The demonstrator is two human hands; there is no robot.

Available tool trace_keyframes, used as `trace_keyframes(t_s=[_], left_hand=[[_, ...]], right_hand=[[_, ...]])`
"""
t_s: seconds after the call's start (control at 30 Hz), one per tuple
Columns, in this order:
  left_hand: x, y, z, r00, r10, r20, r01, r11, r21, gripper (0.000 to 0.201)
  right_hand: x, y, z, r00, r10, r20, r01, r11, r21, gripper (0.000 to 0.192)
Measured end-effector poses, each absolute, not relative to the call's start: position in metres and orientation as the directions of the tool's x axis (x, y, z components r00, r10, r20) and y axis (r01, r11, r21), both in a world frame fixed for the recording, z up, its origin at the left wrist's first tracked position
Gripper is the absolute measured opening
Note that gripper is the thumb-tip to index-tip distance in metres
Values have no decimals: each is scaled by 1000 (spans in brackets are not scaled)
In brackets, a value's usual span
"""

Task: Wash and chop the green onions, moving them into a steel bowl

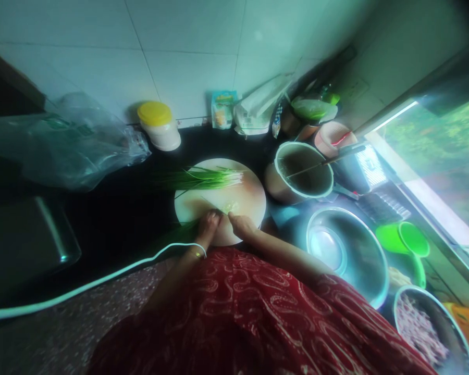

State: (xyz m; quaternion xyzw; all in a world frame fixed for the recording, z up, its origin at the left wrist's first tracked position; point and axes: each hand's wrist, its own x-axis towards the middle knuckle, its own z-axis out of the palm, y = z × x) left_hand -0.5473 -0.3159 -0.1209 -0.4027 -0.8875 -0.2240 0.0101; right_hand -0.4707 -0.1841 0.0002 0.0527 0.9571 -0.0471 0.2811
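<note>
A round pale cutting board [254, 195] lies on the dark counter. A bunch of green chives [203, 178] rests across its far half. My left hand [209, 225] and my right hand [242, 225] meet at the board's near edge, fingers curled around a small pale green piece [229, 207]. A dark green stalk runs left from under my left hand. Whether either hand truly grips the piece is hard to tell.
A pot [303, 174] with a utensil across it stands right of the board, then a steel bowl [346, 250], a green ladle [404, 239] and a bowl of chopped food [426, 328]. A yellow-lidded jar [159, 125], packets and a plastic bag [70, 140] line the tiled wall.
</note>
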Motion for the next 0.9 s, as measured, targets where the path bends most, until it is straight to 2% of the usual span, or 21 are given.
trace_keyframes(t_s=[0.17,0.4,0.53,0.7,0.9], left_hand=[[-548,-316,-121,-692,692,208,702,576,419,27],[-547,-316,-126,-686,699,202,716,601,356,34],[-546,-316,-124,-687,690,229,714,582,389,31],[-546,-315,-116,-707,687,169,687,610,395,31],[-549,-330,-98,-613,779,129,773,558,302,27]], right_hand=[[-464,-179,2,-847,71,-527,132,988,-79,39],[-470,-183,-2,-838,73,-541,141,986,-84,43],[-467,-179,1,-843,79,-532,143,986,-80,37],[-469,-181,-4,-835,53,-547,121,989,-89,44],[-474,-184,-12,-857,68,-510,149,982,-119,44]])
